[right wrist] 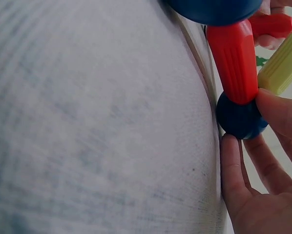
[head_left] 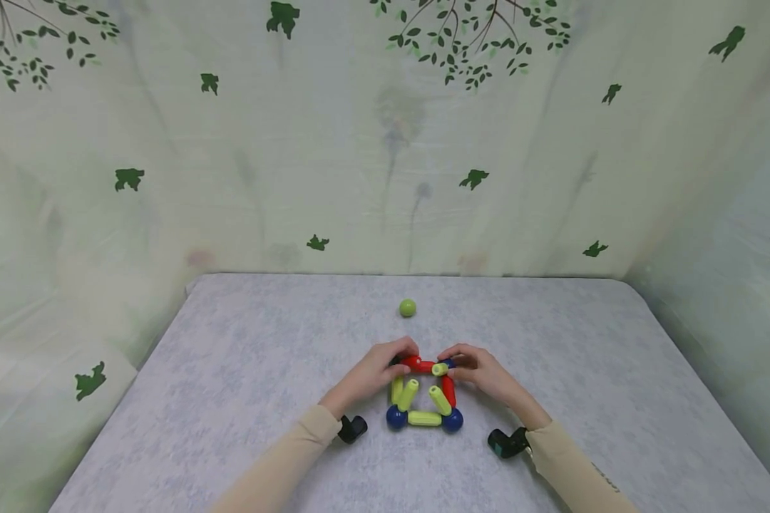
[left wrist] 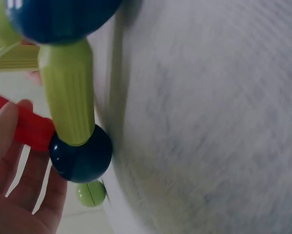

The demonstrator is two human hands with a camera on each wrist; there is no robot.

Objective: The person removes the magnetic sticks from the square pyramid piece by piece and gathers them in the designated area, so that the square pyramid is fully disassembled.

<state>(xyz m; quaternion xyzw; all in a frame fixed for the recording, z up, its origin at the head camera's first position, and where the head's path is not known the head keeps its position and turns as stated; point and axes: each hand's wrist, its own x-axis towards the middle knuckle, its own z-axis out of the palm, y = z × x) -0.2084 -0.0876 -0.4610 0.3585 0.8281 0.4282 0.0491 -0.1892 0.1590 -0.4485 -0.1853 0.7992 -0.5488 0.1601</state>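
On the table is a frame of rods and balls, with two dark blue balls (head_left: 396, 417) at its front corners. A yellow-green rod (head_left: 425, 418) joins these two, and more yellow-green rods slant upward from them. My left hand (head_left: 385, 367) is at the back left corner, pinching a red rod (left wrist: 31, 127) that meets a blue ball (left wrist: 81, 155). At the back right corner, my right hand (head_left: 481, 370) holds another blue ball (right wrist: 241, 116) between thumb and fingers. A red rod (right wrist: 234, 61) and a slanted yellow-green rod (right wrist: 282, 63) meet that ball.
A loose green ball (head_left: 407, 308) lies behind the frame, toward the far table edge. The grey table (head_left: 282, 313) meets a leaf-patterned curtain (head_left: 359, 178) at the back. Black wrist cameras (head_left: 508, 443) sit at both sleeves.
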